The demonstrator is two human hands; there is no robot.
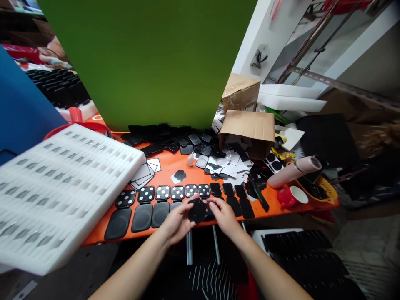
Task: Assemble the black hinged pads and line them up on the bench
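Observation:
A thin, dark, irregular black sheet (197,210) rests on the fingers of my left hand (178,223), with the thumb over its edge. My right hand (225,214) is closed in a pinch at the sheet's right edge. Just beyond both hands runs a row of hinged black folding pieces. Their small upper panels, such as this dotted panel (178,192), carry white round dots toward the left; the right ones, like this plain panel (228,190), are black. Larger rounded lower panels (142,217) lie toward me, some hidden behind my hands.
White slotted foam (78,175) overhangs the orange table (168,166) at left. Black parts (156,137) pile before a green board (150,58). To the right are a cardboard box (246,125), paper scraps (234,164), a green-black knife (258,195), a pink bottle (293,171) and a red mug (286,198).

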